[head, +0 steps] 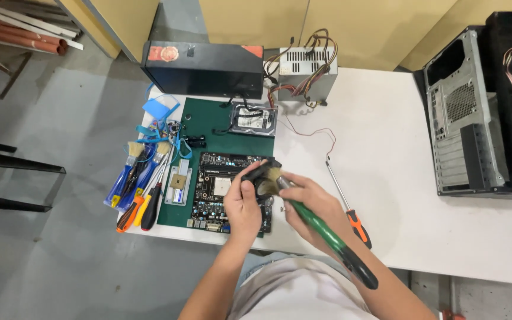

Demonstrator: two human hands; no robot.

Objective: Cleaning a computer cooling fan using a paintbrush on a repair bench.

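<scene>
White table (pixel 386 148): left hand (pixel 242 204) grips black fan (pixel 260 176); right hand (pixel 309 207) clasps green-handled brush (pixel 327 234) against it.

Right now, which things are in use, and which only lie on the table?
In use: left hand holding a black fan; right hand holding a green-handled brush; motherboard beneath.

Lying about: orange-handled screwdriver, hard drive, power supply, blue brushes, open computer case.
</scene>
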